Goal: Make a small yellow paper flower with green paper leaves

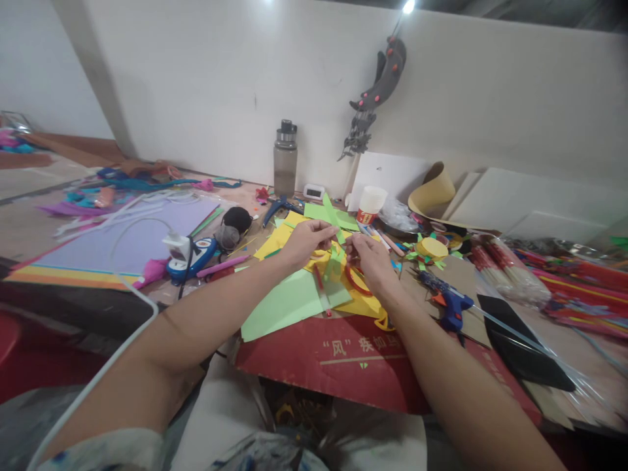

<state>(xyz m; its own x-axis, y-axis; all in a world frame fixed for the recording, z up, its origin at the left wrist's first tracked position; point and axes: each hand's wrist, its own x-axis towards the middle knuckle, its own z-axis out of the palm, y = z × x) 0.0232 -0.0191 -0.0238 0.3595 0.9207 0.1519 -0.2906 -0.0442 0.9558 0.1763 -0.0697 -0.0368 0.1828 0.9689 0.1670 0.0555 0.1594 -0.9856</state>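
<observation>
My left hand [314,241] is closed in a pinch on a narrow green paper strip [332,216], which stands up between my hands. Close beside its lower end, my right hand [369,256] is also pinched; what lies between its fingertips is too small to make out. Below the hands are light green paper sheets [282,306] and crumpled yellow paper [366,305]. Scissors with orange-yellow handles [384,322] lie partly hidden by my right wrist. A red ring-shaped thing [357,280] and a thin red-tipped pen-like stick [324,294] rest on the paper.
A red board [328,369] lies under the papers at the front edge. On the right are a blue glue gun [454,307] and a yellow paper disc with green tabs [432,248]. A bottle [285,160] and a paper cup [371,204] stand behind. A white cable [142,297] runs past my left arm.
</observation>
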